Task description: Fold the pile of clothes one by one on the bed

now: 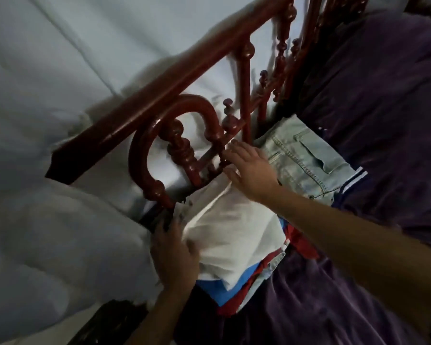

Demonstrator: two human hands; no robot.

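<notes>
Right at the near-left edge of the bed, a folded white garment (234, 227) lies on top of a stack of folded clothes (237, 292). Blue, red and pale denim layers show at the stack's near and right edges. The stack sits on a purple bedspread (383, 108) and is pushed up against a red wooden bed rail (159, 95) with turned spindles and an arched piece.

The right hand (249, 168) lies flat on the far end of the white garment. Its fingers are straight and spread, and the fingertips reach the base of the rail. The forearm comes in from the near right, across the bedspread.

The left hand (174, 255) is at the left side of the white garment, between the stack and the rail. Its thumb is on the white cloth and its fingers point away towards the rail. The hand is blurred, so I cannot tell whether it pinches the fabric or only rests against it.

Just beyond the right hand, a pair of folded light-blue jeans (306, 160) lies pocket up on the bedspread, touching the far right of the stack. On the other side of the rail, to the left, hangs pale white fabric (47, 70) in loose folds.
</notes>
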